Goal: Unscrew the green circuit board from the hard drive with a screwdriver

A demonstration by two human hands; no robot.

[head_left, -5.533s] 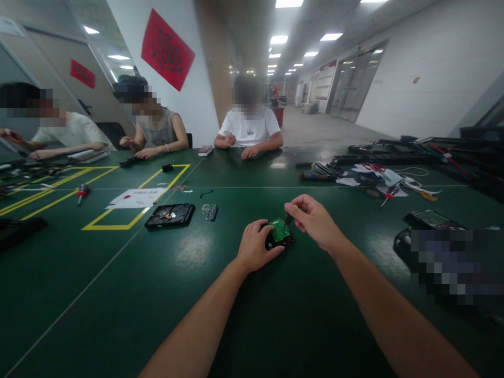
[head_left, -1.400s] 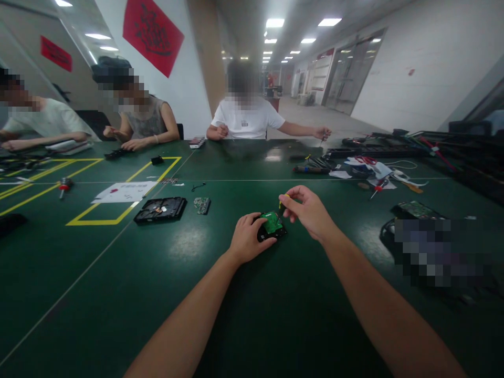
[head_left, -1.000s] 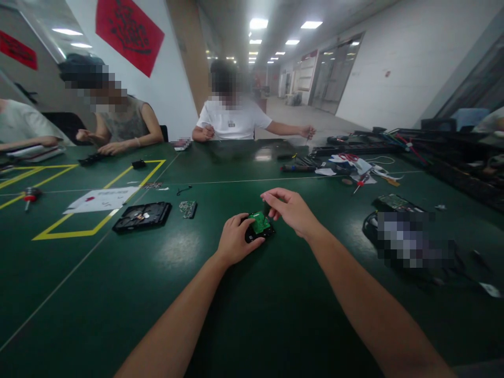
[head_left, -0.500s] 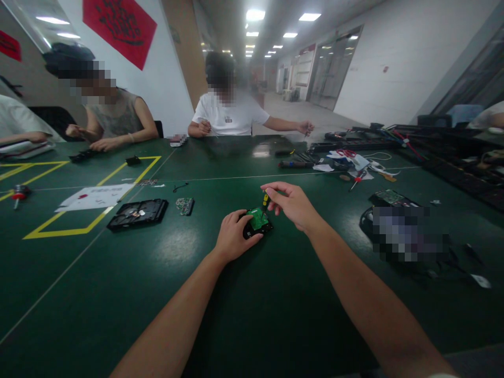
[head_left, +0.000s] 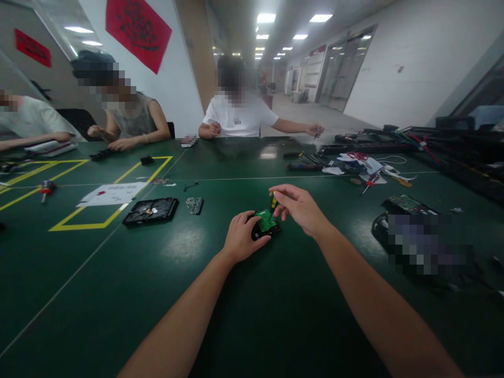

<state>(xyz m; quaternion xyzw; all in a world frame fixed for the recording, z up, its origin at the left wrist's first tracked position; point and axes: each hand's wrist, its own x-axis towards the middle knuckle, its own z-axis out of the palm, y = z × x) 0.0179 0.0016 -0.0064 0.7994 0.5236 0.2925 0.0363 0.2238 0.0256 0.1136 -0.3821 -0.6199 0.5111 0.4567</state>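
On the green table lies a small black hard-drive-like unit with a green circuit board [head_left: 268,221] on top. My left hand [head_left: 243,236] grips its left side, thumb along the near edge and fingers over the far edge. My right hand [head_left: 298,208] pinches a yellow and black screwdriver [head_left: 274,200] held nearly upright. Its tip points down at the right part of the board; whether it sits in a screw is too small to tell. A loose circuit board piece [head_left: 194,205] and a black plastic housing [head_left: 151,211] lie to the left.
Two persons sit across the table [head_left: 220,325], another at far left. A white paper sheet [head_left: 112,193] lies by yellow tape. A red-tipped tool [head_left: 46,190] stands farther left. Cables and tools [head_left: 303,167] lie at the back right, a black device [head_left: 409,202] at right.
The whole view has shifted, so everything sits a little farther right in the picture. Both hands keep the same hold on the unit and the screwdriver.
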